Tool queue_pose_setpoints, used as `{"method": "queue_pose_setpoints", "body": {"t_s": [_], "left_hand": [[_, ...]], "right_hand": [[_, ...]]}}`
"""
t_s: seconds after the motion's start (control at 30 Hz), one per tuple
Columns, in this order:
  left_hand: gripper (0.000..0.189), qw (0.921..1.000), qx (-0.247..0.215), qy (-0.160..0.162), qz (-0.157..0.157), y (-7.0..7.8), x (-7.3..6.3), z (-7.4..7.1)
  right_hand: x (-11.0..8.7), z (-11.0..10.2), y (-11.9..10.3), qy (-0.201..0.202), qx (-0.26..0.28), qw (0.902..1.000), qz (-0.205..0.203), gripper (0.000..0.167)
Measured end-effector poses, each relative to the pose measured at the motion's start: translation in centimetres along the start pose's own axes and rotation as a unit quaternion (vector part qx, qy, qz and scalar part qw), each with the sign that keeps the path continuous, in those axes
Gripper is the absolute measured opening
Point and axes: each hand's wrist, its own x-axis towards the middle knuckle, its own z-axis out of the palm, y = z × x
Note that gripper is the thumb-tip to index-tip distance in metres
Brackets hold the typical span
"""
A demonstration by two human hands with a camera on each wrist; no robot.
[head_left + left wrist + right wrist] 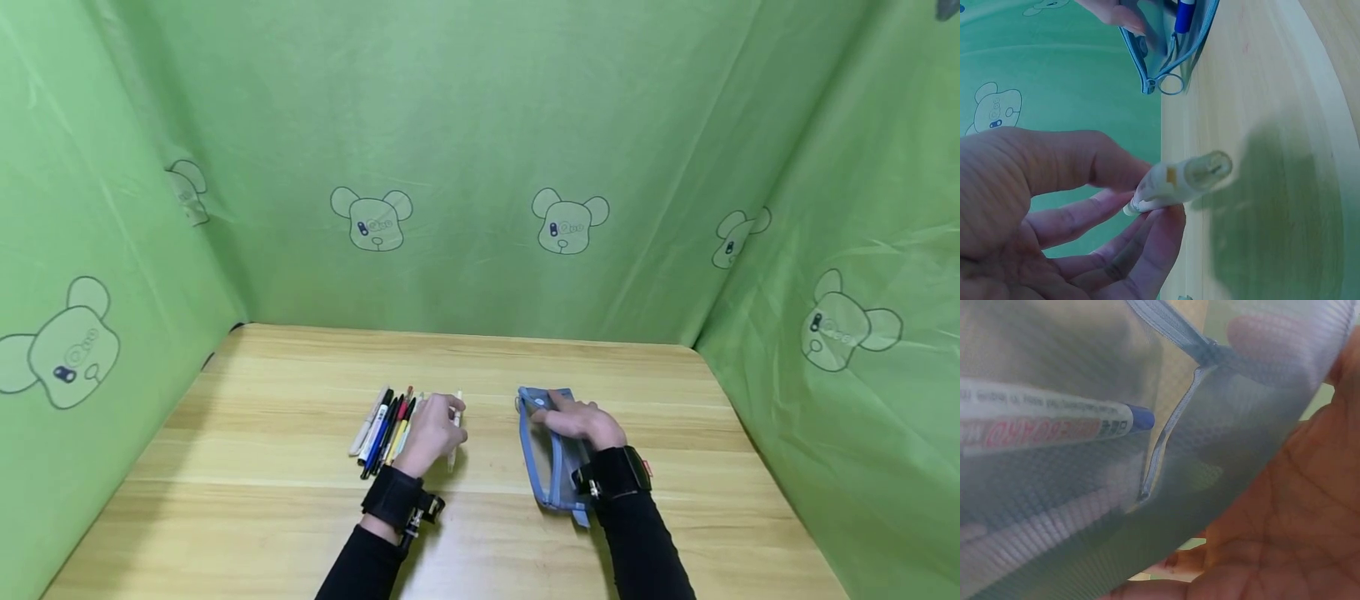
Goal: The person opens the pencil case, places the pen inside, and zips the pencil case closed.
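Observation:
My left hand (432,429) pinches a white pen (1169,181) between thumb and fingertips, its clear end pointing away from the palm in the left wrist view. A row of several pens and markers (381,432) lies on the table just left of this hand. My right hand (585,421) holds the side of a blue mesh pencil case (557,467), which is unzipped. Through the mesh, parts of the right fingers show in the right wrist view. Inside the case lies a whiteboard marker (1054,419) with a blue end.
Both hands work over a light wooden table (300,542). Green cloth (480,125) printed with bear heads hangs behind it and along both sides. A ring on the zipper (1170,84) hangs at the case's far end.

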Motion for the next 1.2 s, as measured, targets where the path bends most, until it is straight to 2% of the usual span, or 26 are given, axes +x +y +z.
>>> {"method": "queue_pose_setpoints", "body": {"t_s": [0.2,0.47,0.67,0.83,1.2], "left_hand": [[0.054,0.9998,-0.006,-0.016,0.004,0.3,0.0,0.2],[0.058,0.9977,-0.063,-0.022,0.012,0.6,0.0,1.1],[0.061,0.9954,-0.089,-0.032,0.014,0.9,-0.2,1.5],[0.062,0.9936,-0.102,-0.047,0.014,1.1,-0.3,1.8],[0.060,0.9933,-0.104,-0.046,0.022,1.5,-0.4,2.6]], "right_hand": [[-0.1,0.0,0.0,0.002,0.002,1.0000,0.000,0.084],[-0.1,0.1,0.0,0.000,0.003,1.0000,0.001,0.083],[-0.1,0.1,0.1,-0.001,-0.003,1.0000,-0.003,0.083],[0.0,-0.1,0.0,-0.001,-0.006,0.9999,-0.010,0.083],[0.0,0.0,0.0,0.003,-0.008,0.9999,-0.007,0.084]]}}
